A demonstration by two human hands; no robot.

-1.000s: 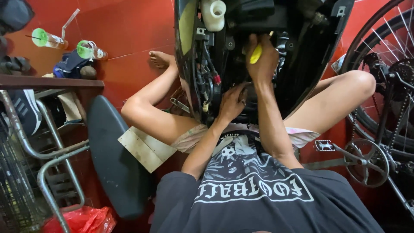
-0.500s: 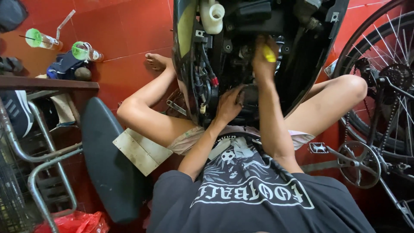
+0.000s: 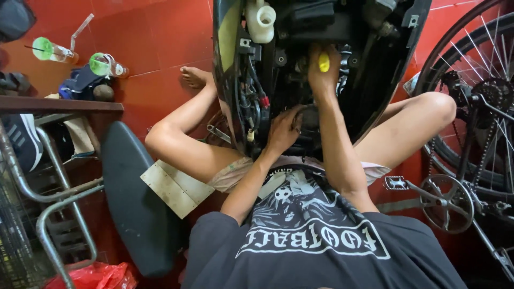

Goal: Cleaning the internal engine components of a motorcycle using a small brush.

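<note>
A yellow-handled screwdriver (image 3: 324, 61) stood upright amid the dark engine parts, only the top of its handle showing above the fist closed around it. The opened scooter body (image 3: 300, 59) rose from the red floor, black panels spread, cables and a white reservoir exposed inside.

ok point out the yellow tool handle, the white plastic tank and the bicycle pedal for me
yellow tool handle (image 3: 324, 62), head view, on the yellow grip showing above the right hand (image 3: 321, 80)
white plastic tank (image 3: 261, 20), head view, on its side wall near the round opening
bicycle pedal (image 3: 397, 183), head view, on the pedal's flat top
</note>
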